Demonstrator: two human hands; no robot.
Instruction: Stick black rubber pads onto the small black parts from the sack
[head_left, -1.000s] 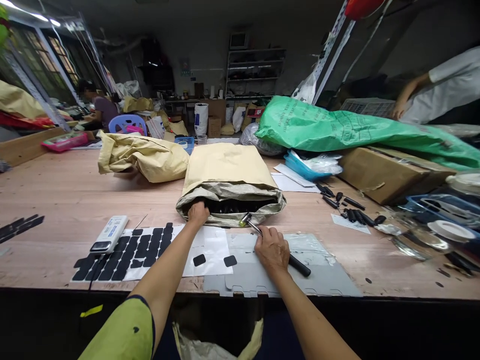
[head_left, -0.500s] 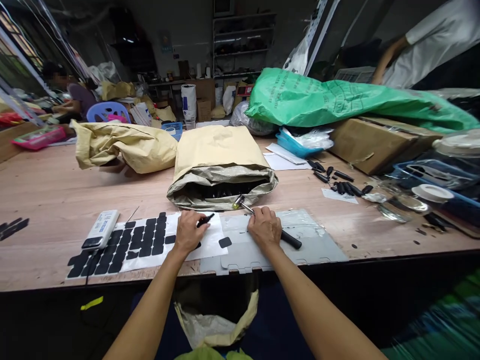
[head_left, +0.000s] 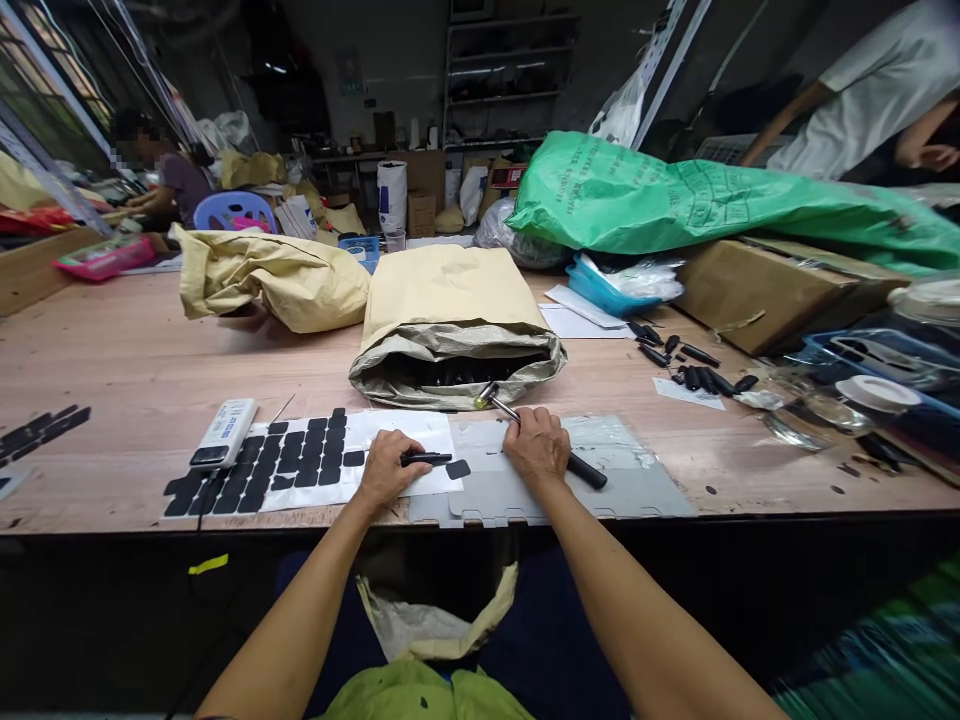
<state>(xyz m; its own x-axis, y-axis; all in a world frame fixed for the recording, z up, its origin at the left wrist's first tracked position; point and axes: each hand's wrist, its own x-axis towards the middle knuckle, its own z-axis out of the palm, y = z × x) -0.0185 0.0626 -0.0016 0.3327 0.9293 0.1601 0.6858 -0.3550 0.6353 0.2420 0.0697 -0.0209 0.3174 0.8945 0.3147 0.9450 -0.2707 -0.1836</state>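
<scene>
My left hand [head_left: 389, 467] is closed around one end of a slim black pen-like piece [head_left: 429, 458], which points right over the white sheet [head_left: 409, 425]. Just past its tip lies a loose black rounded square [head_left: 458, 469]. Rows of similar black squares [head_left: 300, 450] cover the sheet's left part. My right hand [head_left: 538, 445] grips a small hammer [head_left: 586, 471] by the shaft; its black handle sticks out to the right and its yellowish-faced head rests near the sack's mouth. Under that hand is a grey plastic board [head_left: 630, 480].
An open paper sack [head_left: 450, 290] with dark pieces inside lies ahead. A white device with a cable [head_left: 223, 435] sits on the left. Several black pieces [head_left: 697, 375], a cardboard box [head_left: 765, 295] and a green bag [head_left: 675, 200] are at the right. Two other people are beyond the table.
My left hand has turned the black piece from slanting upward to nearly level, pointing right. My right hand stays on the hammer. The whole view has shifted slightly.
</scene>
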